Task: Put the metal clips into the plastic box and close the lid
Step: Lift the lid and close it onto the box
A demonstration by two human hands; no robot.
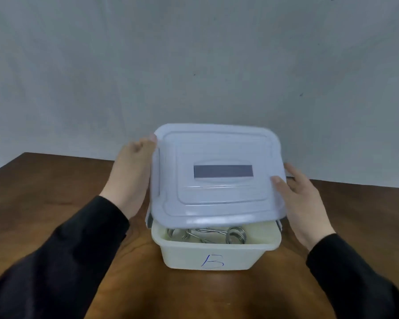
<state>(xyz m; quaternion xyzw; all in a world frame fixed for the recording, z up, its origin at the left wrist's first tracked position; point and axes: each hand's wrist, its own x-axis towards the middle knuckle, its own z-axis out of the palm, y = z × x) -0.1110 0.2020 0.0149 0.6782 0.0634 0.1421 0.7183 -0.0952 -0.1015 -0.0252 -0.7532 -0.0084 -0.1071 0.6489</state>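
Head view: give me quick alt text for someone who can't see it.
Both hands, left and right, hold a pale blue lid by its sides above an open white plastic box marked B. Metal clips lie inside the box, which sits on a brown wooden table. The lid is not yet seated.

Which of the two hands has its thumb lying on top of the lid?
The right hand: its thumb rests on the top face of the lid near the right edge. The left hand only grips the lid's left side, fingertips at the far corner.
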